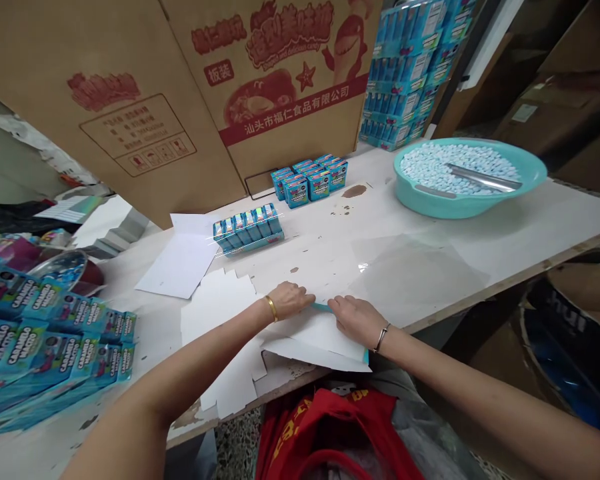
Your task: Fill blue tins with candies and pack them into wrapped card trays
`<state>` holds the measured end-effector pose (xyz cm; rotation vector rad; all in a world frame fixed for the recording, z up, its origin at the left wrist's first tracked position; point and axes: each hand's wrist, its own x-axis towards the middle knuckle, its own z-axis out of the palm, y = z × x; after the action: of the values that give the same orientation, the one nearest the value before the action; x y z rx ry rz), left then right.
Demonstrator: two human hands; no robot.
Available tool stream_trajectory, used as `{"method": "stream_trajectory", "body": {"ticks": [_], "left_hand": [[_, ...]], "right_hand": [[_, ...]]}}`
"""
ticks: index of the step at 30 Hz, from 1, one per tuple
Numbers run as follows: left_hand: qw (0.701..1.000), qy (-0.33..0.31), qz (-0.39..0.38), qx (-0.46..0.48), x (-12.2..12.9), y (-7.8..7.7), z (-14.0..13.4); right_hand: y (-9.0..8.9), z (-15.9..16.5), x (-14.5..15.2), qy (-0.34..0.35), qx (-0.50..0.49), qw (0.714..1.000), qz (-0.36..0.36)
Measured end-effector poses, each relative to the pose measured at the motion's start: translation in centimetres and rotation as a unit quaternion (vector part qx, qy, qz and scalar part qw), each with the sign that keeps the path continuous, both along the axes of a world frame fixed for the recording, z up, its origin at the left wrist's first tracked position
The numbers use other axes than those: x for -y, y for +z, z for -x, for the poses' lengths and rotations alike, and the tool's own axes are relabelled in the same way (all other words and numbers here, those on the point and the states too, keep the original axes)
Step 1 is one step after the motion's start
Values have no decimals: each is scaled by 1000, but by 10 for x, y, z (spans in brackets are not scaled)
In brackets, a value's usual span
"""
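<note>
My left hand and my right hand are closed on the far edge of a white cardboard sheet near the table's front edge. A thin blue strip shows along that edge between the hands. The sheet is creased, and one panel hangs at the near side with a blue corner. Under and left of my left hand lie several flat white card blanks, overlapping. Beyond them a wrapped row of small blue candy boxes rests on the table. My fingertips are partly hidden.
A turquoise basin of pale candies with a metal scoop stands at right. Small blue boxes sit before a large carton. Wrapped stacks rise at back right and left. Clear film lies right.
</note>
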<state>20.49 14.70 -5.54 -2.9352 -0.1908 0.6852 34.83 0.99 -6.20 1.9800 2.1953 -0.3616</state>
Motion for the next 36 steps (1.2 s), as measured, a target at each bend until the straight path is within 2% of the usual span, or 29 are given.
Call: {"method": "stream_trajectory", "body": {"ticks": [5,11,13,16,19,22,24,26,28,30,33,36], "left_hand": [[1000,-1,17,-16,0,-5,-3],[998,57,13,-17,2,-11,-6],[997,81,11,-10,4,-4,-3],[994,103,20,23,12,17,13],[981,106,136,92,29,38,41],[948,126,274,100,48,46,63],[935,159,299,102,55,44,68],[927,198,293,125,53,38,64],[917,229,295,142,46,31,56],[909,249,300,148,39,22,50],[916,230,280,173,37,11,50],[948,137,192,215,48,3,62]], "right_hand": [[-9,2,-5,24,48,999,-7],[-5,-11,-16,56,53,996,-34],[-3,-17,-20,71,53,995,-38],[-1,-23,-27,85,55,994,-41],[-5,-25,-31,92,47,994,-45],[-9,-29,-36,85,29,995,-49],[-7,-33,-40,73,-1,997,-40],[0,-36,-38,47,-63,996,-48],[9,-33,-28,26,-142,983,-114],[13,-24,-7,40,-189,959,-207],[-2,-6,30,94,-145,947,-271],[-34,6,53,97,-69,950,-289]]}}
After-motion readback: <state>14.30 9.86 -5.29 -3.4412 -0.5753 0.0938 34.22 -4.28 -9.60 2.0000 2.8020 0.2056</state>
